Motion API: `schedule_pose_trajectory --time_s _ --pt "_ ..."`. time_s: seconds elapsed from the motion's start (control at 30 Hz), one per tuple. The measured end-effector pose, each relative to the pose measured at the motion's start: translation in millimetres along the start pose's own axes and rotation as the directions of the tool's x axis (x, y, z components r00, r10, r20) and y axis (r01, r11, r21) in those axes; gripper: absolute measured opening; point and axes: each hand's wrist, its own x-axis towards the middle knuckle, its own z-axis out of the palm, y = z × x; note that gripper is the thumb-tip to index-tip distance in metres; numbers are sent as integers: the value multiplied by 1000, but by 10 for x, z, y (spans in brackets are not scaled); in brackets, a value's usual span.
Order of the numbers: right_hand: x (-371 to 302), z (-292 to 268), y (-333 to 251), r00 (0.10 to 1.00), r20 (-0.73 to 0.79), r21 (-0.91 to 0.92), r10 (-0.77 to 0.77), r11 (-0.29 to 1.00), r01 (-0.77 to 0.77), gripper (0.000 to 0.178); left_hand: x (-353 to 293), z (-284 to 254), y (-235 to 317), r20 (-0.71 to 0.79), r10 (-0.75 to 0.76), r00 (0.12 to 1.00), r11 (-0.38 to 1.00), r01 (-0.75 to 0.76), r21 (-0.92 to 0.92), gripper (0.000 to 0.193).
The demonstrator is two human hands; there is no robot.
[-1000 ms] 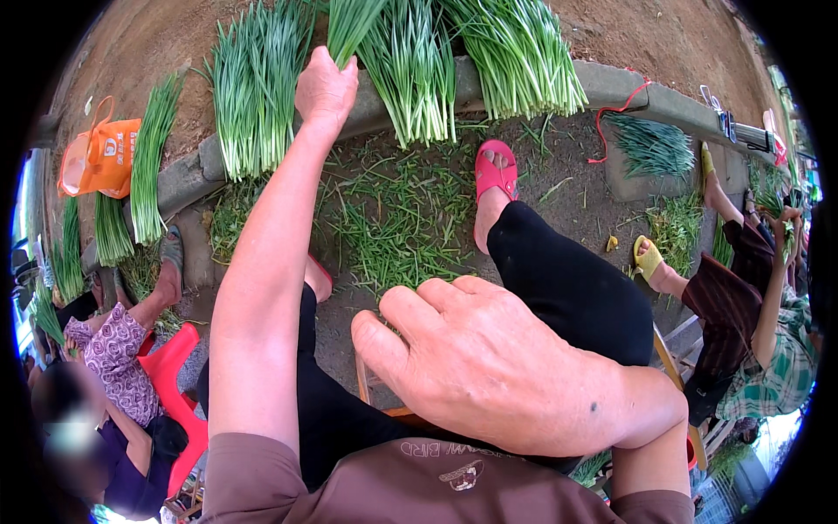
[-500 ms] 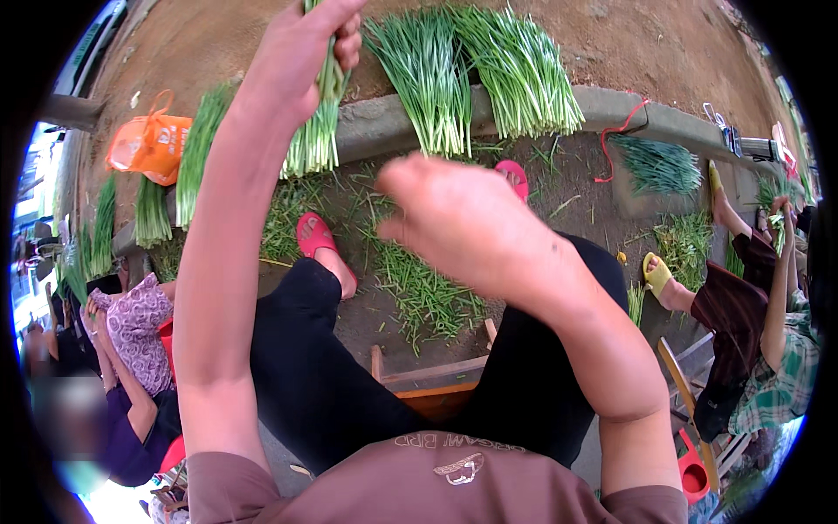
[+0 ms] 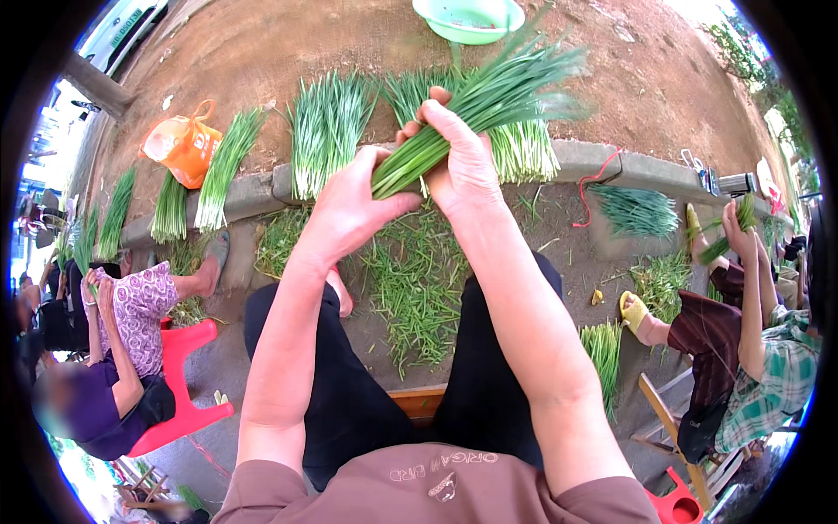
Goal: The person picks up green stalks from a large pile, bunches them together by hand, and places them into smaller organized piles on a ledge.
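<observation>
A bunch of garlic chives (image 3: 502, 96) is held in front of me over the curb, slanting with its dark leaf tips up to the right. My right hand (image 3: 463, 162) wraps round the stalks near their middle. At the pale lower ends, my left hand (image 3: 353, 201) closes on the stalks with its thumb near the cut ends. Beyond my hands, laid bunches of chives (image 3: 330, 131) lean on the curb, with another pile (image 3: 526, 148) behind the held bunch. Loose trimmings (image 3: 415, 288) lie on the ground between my legs.
A pale green basin (image 3: 471, 22) stands on the dirt beyond the curb (image 3: 602, 162). An orange bag (image 3: 185, 147) is at the left, more chives (image 3: 637, 211) at the right. Seated people work on both sides, one by a red plastic stool (image 3: 183, 358).
My left hand has come down from the upper left with chives, and my right hand, earlier blurred and apart, now grips the bunch too. The view has shifted, bringing in the basin.
</observation>
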Motion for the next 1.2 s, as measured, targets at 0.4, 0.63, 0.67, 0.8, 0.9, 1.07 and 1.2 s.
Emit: schedule_pose_trajectory --time_s 0.4,0.63,0.67,0.8,0.9,1.07,1.2 --pt "-76 172 -4 988 105 -43 -117 992 122 42 108 148 -363 150 -269 951 -214 93 -972 66" --pt "-82 173 138 991 96 -56 -89 994 94 40 176 112 -383 63 -442 895 -142 -1 -990 59" --pt "-81 178 133 992 94 -42 -83 995 87 40 178 114 -405 67 -408 911 -152 4 -988 57" --pt "-23 126 81 994 68 -27 -83 996 85 38 146 12 -518 -117 -386 915 136 -69 -988 44" --pt "9 101 83 997 30 -55 -77 995 79 38 47 -43 -499 -401 -241 884 613 -182 -769 30" --pt "23 67 96 995 -39 -97 -92 991 87 39 -109 -21 -306 -434 234 870 943 -312 -117 18" --pt "38 69 128 995 -43 -110 -87 991 82 40 -106 0 -287 -416 259 872 959 -283 3 16"
